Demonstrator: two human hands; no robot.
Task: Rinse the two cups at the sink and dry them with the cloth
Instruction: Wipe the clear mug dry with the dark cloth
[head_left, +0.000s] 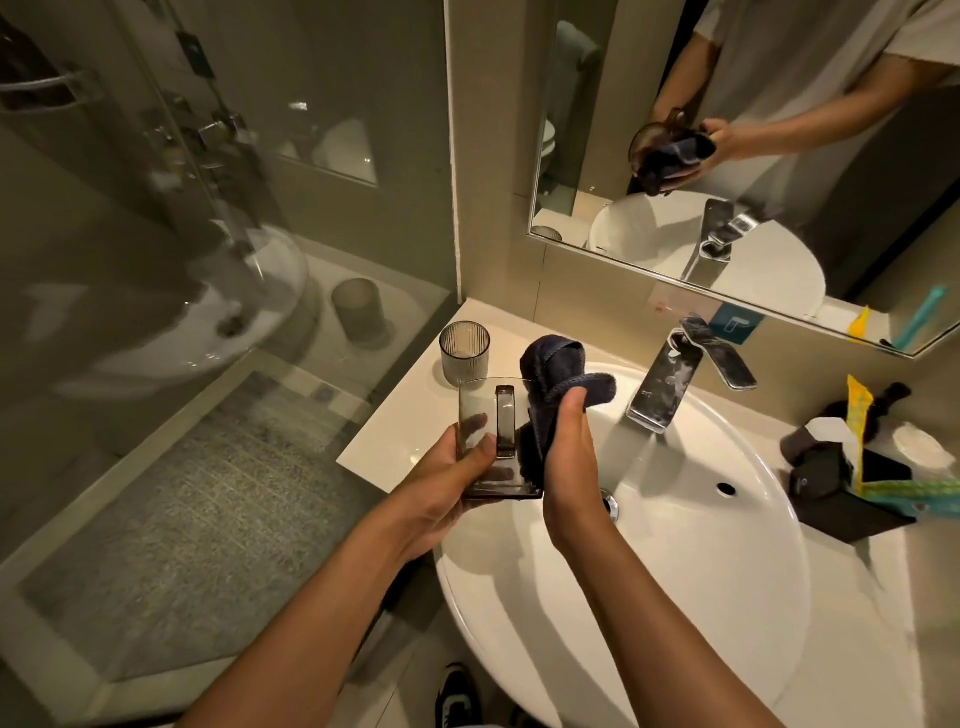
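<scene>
The left hand (457, 462) grips a smoky translucent plastic cup with a flat handle (493, 441), thumb across its front wall, fingers curled behind it, holding it over the left rim of the round white ceramic basin (675, 545). The right hand (569, 462) clutches a dark navy terry cloth (558, 374), thumb pressing a fold of it, and the cloth lies against the right side of the held cup, bunching up above the cup's rim. A second cup, a ribbed grey translucent tumbler (464, 353), stands upright on the pale countertop (395, 447) at the back left corner, well apart from the hands.

Behind the basin stands a chrome lever tap (680, 374), spotted with water marks, its spout pointing over the bowl. The metal drain plug (610, 504) shows just right of the right wrist. To the right, on the counter, sits a black angular holder (852, 493) with a yellow packet (857, 415) and a teal packet (914, 491) sticking out of it; no writing on them can be read. A small blue tag (735, 323) on the wall under the mirror bears a white mark too small to read. The mirror (831, 156) reflects the hands, cup and cloth. A glass shower partition (208, 260) closes off the left side. A shoe (460, 696) shows on the floor below the basin.
</scene>
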